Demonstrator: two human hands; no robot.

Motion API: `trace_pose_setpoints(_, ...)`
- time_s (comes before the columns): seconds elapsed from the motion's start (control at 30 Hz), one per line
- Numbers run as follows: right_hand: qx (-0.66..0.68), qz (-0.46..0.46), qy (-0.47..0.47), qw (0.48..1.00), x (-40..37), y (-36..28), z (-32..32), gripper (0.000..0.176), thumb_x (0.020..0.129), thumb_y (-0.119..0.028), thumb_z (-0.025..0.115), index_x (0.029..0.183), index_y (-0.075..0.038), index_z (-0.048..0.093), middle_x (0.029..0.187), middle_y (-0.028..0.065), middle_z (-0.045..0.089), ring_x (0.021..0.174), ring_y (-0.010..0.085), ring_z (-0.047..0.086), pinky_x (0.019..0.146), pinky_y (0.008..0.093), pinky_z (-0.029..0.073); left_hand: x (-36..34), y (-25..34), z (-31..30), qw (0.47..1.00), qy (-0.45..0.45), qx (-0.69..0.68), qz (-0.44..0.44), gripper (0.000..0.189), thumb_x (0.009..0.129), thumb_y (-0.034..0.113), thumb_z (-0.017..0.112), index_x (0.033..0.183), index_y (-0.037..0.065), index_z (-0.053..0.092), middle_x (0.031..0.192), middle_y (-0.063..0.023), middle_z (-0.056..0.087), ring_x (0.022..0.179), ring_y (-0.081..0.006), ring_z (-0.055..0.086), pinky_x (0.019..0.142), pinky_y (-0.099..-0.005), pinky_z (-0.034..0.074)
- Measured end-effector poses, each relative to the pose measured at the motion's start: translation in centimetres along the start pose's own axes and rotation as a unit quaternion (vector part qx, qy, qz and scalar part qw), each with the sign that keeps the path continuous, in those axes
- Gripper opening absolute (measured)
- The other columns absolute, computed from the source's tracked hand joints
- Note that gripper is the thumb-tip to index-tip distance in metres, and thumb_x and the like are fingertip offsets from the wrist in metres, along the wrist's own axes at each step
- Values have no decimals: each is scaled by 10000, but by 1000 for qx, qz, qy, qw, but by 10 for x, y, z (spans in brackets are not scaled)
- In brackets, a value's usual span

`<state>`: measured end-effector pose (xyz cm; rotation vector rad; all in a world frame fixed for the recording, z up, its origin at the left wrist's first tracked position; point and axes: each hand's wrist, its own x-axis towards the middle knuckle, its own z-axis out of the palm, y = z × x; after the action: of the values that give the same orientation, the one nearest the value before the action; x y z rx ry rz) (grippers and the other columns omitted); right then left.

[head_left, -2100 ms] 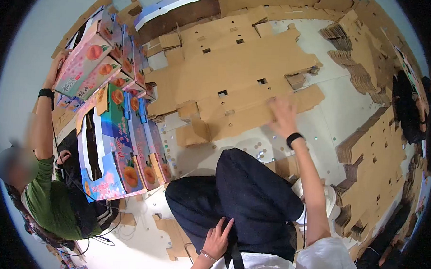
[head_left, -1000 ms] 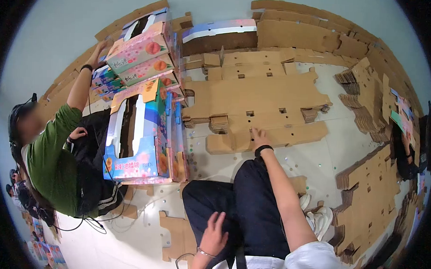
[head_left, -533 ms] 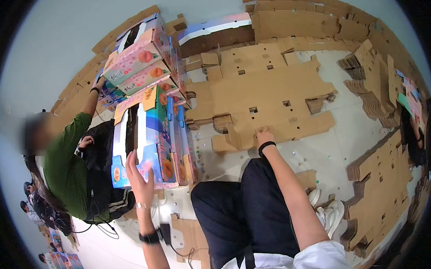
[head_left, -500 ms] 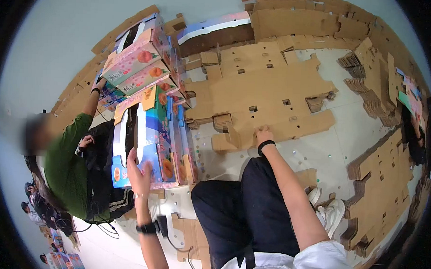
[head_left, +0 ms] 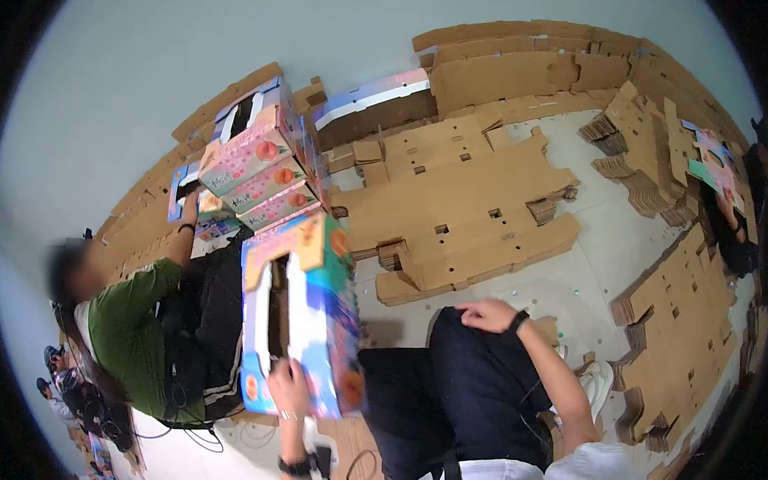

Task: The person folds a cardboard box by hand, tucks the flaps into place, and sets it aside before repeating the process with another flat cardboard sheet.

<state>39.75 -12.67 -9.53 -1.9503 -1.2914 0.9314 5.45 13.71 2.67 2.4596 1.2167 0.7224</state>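
Observation:
A printed cardboard fruit box (head_left: 316, 356), blue, pink and green with peach pictures and a long slot along its top, stands close on my left. My left hand (head_left: 290, 391) is closed on its near end at the slot's edge; the fingertips are partly hidden. The box is a little blurred and tilted. Over my right thigh is my right hand (head_left: 490, 315), nothing in it, with the index finger stretched out and the other fingers loosely bent. Beyond it lies a flat brown cardboard sheet (head_left: 470, 188) on the floor.
More peach boxes (head_left: 255, 164) are stacked beyond the held one. A person in a green top (head_left: 135, 337) sits at left, one hand on a further box (head_left: 183, 191). Stacks of flattened cardboard (head_left: 682, 310) lie at right. Cardboard sheets (head_left: 525, 71) lean along the wall.
My left hand has taken hold of the printed box, which has shifted right and towards me. My right hand has come off the cardboard sheet and back over my thigh. The view has turned somewhat.

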Motion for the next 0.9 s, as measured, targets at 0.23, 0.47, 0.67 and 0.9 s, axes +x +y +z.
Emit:
trace_pose_setpoints(0.23, 113, 120, 181, 970, -72, -139, 16, 735, 930, -458, 471, 1466, -126, 94, 1298, 219, 488, 1076, 310, 576, 929, 361, 442, -181, 115, -3, 991, -69, -2, 114, 194, 805, 183, 558, 701, 42, 475, 650, -186, 538, 642, -364, 528, 607, -476, 406)
trace_pose_setpoints(0.47, 149, -7, 74, 986, -41, -78, 31, 928, 866, -469, 571, 1454, -11, 18, 1487, 245, 159, 1387, 324, 179, 1117, 368, 191, -197, 137, -28, 900, -401, -142, 97, 240, 852, 223, 553, 896, -13, 550, 750, -200, 595, 749, -362, 579, 766, -453, 419)
trace_pose_setpoints(0.67, 160, -3, -2, 987, -19, -68, 33, 922, 853, -500, 559, 1454, -4, 67, 1478, 239, 205, 1377, 325, 212, 1116, 359, 188, -165, 106, -64, 905, -310, -170, 239, 224, 816, 241, 591, 960, 69, 595, 978, -122, 612, 965, -315, 566, 947, -564, 304)
trace_pose_setpoints(0.9, -3, 61, 177, 982, -8, -82, 63, 586, 867, -501, 475, 1202, -29, 564, 901, 251, 646, 861, 388, 626, 793, 439, 485, -90, -16, 37, 945, -182, -271, 11, 599, 765, 188, 639, 1291, 28, 403, 1240, -176, 461, 1169, -335, 436, 1045, -453, 262)
